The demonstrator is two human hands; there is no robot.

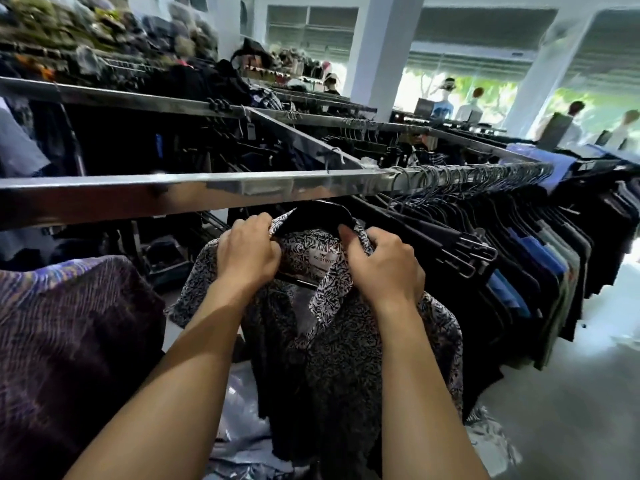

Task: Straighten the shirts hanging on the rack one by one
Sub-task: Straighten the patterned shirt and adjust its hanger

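Note:
A black-and-white patterned shirt (349,344) hangs on a black hanger (323,211) just below the metal rack rail (173,192). My left hand (247,252) grips the left side of its collar. My right hand (382,263) grips the right side of the collar, thumb raised against the fabric. A white neck label shows between the two hands. The hanger's hook is hidden behind the rail.
A purple patterned garment (69,341) hangs at the left. A dense row of dark shirts on black hangers (502,244) fills the rail to the right. Plastic wrapping (242,427) lies on the floor below. Further racks and people stand behind.

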